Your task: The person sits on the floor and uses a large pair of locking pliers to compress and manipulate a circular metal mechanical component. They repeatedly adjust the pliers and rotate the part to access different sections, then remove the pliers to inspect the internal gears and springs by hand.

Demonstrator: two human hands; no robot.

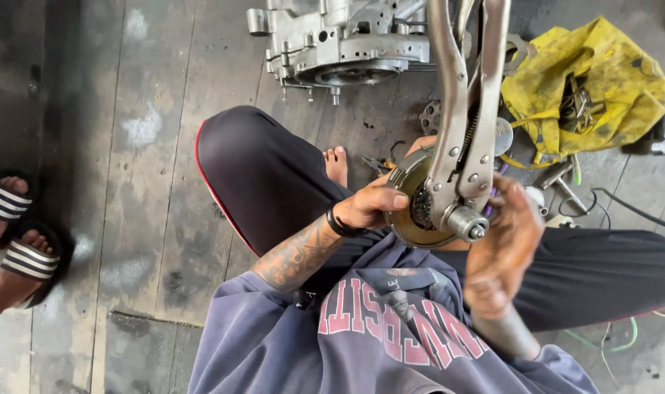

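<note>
Nearest you, above your lap, your left hand (372, 206) pinched the rim of a round metal clutch disc (413, 208), probably heavy, stiff and greasy, while your right hand (504, 244) cupped its far edge beneath clamped locking pliers (464, 109).

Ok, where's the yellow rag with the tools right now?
In the head view the yellow rag lies on the floor at upper right, beyond the locking pliers and right of the grey engine casing.
</note>
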